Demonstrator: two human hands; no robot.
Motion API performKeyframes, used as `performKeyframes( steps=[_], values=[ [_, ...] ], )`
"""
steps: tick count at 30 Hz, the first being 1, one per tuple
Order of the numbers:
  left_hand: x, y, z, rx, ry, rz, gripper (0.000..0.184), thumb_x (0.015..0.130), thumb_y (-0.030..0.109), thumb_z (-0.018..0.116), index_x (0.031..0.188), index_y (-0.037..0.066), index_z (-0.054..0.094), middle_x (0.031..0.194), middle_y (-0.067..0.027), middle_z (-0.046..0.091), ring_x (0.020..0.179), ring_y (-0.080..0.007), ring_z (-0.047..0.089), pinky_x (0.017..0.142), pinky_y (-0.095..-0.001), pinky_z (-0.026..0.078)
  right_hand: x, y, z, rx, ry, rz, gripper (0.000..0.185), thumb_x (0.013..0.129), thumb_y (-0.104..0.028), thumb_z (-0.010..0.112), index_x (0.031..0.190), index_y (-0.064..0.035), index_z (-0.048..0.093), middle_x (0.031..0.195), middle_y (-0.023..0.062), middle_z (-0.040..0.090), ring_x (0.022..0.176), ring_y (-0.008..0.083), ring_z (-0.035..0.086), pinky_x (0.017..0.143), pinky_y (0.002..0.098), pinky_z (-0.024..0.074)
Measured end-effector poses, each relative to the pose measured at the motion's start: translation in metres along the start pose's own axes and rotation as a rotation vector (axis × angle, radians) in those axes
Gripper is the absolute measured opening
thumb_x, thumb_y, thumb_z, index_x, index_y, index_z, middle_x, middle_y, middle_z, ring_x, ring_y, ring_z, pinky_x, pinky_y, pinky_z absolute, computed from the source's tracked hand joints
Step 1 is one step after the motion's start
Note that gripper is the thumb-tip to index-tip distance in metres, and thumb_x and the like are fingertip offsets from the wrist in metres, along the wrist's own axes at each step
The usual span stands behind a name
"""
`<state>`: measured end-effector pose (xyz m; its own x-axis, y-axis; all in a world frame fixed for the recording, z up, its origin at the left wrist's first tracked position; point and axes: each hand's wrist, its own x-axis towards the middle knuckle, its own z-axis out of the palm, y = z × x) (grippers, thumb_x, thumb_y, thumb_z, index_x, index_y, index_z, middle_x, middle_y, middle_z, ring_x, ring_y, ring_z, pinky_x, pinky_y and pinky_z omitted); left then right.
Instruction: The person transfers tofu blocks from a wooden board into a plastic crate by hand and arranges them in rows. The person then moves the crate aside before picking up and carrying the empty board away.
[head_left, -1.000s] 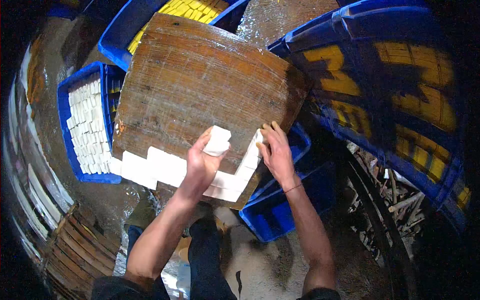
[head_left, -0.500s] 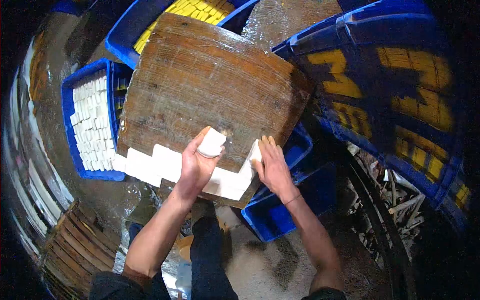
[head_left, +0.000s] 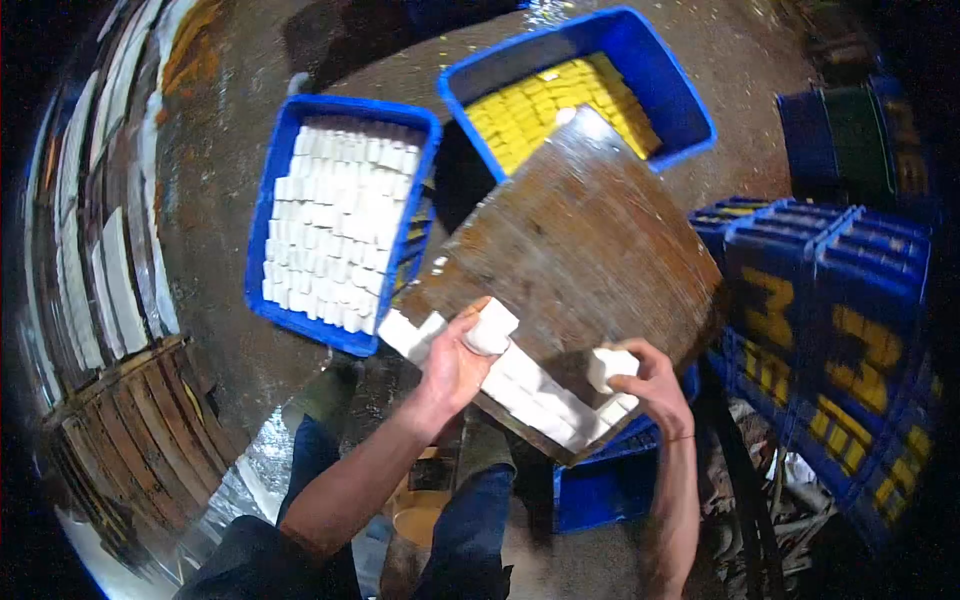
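Note:
White blocks (head_left: pixel 535 390) lie in a row along the near edge of a worn wooden board (head_left: pixel 590 250), with a short line turning up at its right end. My left hand (head_left: pixel 452 365) is closed on a white piece (head_left: pixel 491 327), held above the row. Over the right end of the row, my right hand (head_left: pixel 655 385) grips another white piece (head_left: pixel 611 369) between thumb and fingers. To the left, a blue crate (head_left: pixel 262 230) holds many white blocks (head_left: pixel 335 220).
A blue crate (head_left: pixel 675 75) of yellow blocks (head_left: pixel 560 105) stands beyond the board. Stacked blue crates with yellow letters (head_left: pixel 820 330) rise at the right. Wooden slats (head_left: pixel 150 430) lie at lower left. Another blue crate (head_left: pixel 600 492) sits beneath the board's near edge.
The view has turned left, showing more of both filled crates. My right hand has lifted a white piece off the short line at the right; my left hand still holds its piece.

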<state>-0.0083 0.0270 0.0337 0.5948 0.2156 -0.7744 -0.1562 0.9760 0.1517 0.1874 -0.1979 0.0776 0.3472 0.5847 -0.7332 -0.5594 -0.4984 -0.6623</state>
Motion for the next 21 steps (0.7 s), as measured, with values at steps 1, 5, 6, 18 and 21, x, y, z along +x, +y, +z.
performKeyframes(
  steps=[1, 5, 6, 18, 21],
  values=[
    [-0.003, 0.023, -0.010, 0.016, -0.009, 0.021, 0.044, 0.093, 0.023, 0.051, 0.133, 0.004, 0.048, 0.127, -0.0103, 0.057, 0.117, -0.0241, 0.054, 0.098, -0.0416, 0.044, 0.019, -0.017, 0.040, 0.034, -0.009, -0.066, 0.046, 0.070, -0.002, 0.077, 0.113, -0.0022, 0.061, 0.109, 0.0081, 0.064, 0.098, 0.0147, 0.061, 0.086, 0.0302, 0.0504],
    [-0.012, 0.127, -0.041, 0.003, -0.025, 0.096, 0.042, 0.093, 0.026, 0.049, 0.130, 0.006, 0.050, 0.125, -0.0091, 0.057, 0.114, -0.0213, 0.054, 0.094, -0.0407, 0.045, 0.125, -0.074, 0.210, 0.136, -0.082, -0.209, 0.049, 0.076, -0.007, 0.075, 0.122, -0.0008, 0.057, 0.108, 0.0050, 0.062, 0.094, 0.0118, 0.059, 0.084, 0.0254, 0.0484],
    [-0.010, 0.151, -0.051, -0.015, 0.014, 0.098, 0.042, 0.093, 0.027, 0.048, 0.129, 0.006, 0.051, 0.124, -0.0092, 0.057, 0.112, -0.0210, 0.054, 0.093, -0.0411, 0.046, 0.160, -0.076, 0.245, 0.173, -0.111, -0.165, 0.050, 0.078, -0.007, 0.074, 0.125, -0.0002, 0.057, 0.103, 0.0051, 0.063, 0.088, 0.0105, 0.060, 0.078, 0.0237, 0.0486],
    [0.059, 0.288, -0.143, -0.012, 0.144, 0.073, 0.046, 0.089, 0.019, 0.051, 0.132, 0.003, 0.049, 0.125, -0.0114, 0.056, 0.114, -0.0230, 0.054, 0.097, -0.0412, 0.042, 0.369, 0.016, 0.359, -0.210, 0.238, 0.050, 0.056, 0.088, -0.028, 0.057, 0.130, 0.0095, 0.048, 0.099, 0.0268, 0.068, 0.089, 0.0327, 0.067, 0.080, 0.0393, 0.0497],
    [0.078, 0.281, -0.134, -0.011, 0.114, 0.025, 0.041, 0.091, 0.022, 0.052, 0.129, 0.005, 0.051, 0.121, -0.0104, 0.058, 0.113, -0.0219, 0.055, 0.095, -0.0411, 0.043, 0.333, -0.041, 0.357, -0.523, 0.164, 0.036, 0.070, 0.089, -0.036, 0.059, 0.141, 0.0051, 0.037, 0.126, 0.0310, 0.056, 0.114, 0.0347, 0.059, 0.093, 0.0401, 0.0465]
  ],
)
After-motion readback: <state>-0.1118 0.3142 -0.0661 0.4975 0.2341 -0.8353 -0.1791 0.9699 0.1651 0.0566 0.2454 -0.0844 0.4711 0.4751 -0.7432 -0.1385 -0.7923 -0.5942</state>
